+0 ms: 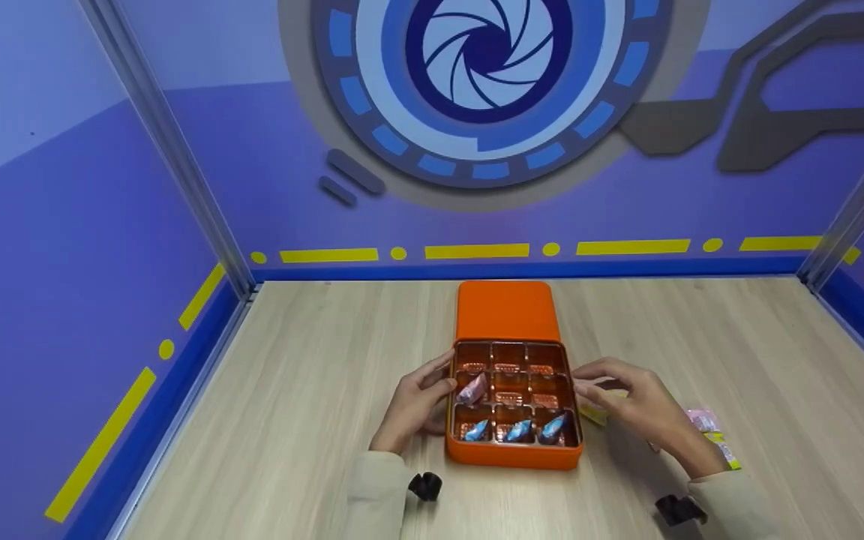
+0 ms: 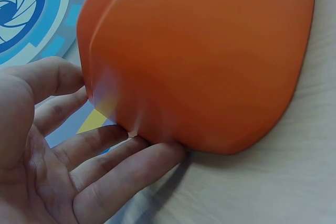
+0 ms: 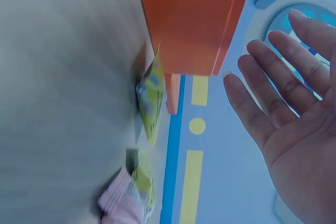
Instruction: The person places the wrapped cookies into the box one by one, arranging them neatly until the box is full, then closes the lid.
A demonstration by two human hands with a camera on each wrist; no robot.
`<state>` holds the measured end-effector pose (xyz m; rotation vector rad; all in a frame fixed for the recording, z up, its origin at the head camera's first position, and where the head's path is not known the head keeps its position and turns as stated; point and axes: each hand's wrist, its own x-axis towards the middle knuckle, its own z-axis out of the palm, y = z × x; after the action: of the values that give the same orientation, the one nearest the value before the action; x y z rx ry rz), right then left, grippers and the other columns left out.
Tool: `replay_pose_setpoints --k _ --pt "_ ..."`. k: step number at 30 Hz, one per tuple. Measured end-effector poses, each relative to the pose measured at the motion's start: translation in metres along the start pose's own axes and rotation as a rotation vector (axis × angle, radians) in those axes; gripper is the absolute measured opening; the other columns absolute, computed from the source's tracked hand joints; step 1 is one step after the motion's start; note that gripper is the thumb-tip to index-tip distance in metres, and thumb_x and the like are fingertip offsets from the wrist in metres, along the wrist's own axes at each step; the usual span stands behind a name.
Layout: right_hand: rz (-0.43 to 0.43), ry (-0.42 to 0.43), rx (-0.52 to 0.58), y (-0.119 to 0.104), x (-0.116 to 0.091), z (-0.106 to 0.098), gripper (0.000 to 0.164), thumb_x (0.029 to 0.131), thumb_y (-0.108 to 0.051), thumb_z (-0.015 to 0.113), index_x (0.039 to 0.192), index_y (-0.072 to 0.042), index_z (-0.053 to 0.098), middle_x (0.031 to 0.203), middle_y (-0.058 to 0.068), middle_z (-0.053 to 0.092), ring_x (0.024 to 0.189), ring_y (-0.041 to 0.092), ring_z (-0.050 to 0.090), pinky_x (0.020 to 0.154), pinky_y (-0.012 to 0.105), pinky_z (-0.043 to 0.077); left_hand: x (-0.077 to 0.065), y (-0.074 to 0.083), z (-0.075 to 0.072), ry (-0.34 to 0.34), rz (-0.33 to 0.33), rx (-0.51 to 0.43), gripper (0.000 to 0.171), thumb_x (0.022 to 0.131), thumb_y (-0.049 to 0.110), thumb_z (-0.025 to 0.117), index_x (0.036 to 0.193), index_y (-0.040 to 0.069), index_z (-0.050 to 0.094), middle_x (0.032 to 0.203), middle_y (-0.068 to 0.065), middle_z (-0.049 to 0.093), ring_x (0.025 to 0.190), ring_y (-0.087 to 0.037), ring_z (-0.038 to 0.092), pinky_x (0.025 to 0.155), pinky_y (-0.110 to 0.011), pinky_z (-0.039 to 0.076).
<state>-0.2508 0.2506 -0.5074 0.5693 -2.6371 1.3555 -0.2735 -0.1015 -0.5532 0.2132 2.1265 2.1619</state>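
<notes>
The orange box [image 1: 513, 456] stands flat at the middle of the counter [image 1: 312, 375], its matching orange lid [image 1: 506, 309] lying at the far side. Nine translucent brown compartments are visible inside. A pink-wrapped piece [image 1: 473, 389] lies in the left compartment of the middle row; three blue-wrapped pieces [image 1: 517, 430] occupy the near row, one per compartment.

Both forearms, in pale sleeves [image 1: 376, 487], extend from the near side, one on either side of the box. The left hand [image 1: 412, 403] is spread, fingers loosely extended, fingertips touching the box's left side. The right hand [image 1: 638, 401] is likewise unclenched, fingers slightly bent and apart, beside the right wall; whether they touch it I cannot tell. Beneath that hand lies a yellow packet [image 3: 151, 100], with more pink and yellow packets [image 1: 702, 418] nearer and farther right.
</notes>
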Motion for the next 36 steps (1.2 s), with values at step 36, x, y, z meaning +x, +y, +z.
replay_pose_setpoints --k 36 --pt "0.138 0.029 -0.189 0.035 -0.04 -0.061 0.033 0.104 -0.036 0.071 0.125 -0.012 0.077 0.124 0.002 0.074 0.118 0.028 0.068 0.094 0.024 0.055 -0.001 0.0 0.0 0.001 0.003 0.01 0.051 0.105 0.01 0.066 0.155 0.011 0.057 0.151 -0.019 0.058 0.137 -0.033 0.058 0.111 -0.046 0.048"
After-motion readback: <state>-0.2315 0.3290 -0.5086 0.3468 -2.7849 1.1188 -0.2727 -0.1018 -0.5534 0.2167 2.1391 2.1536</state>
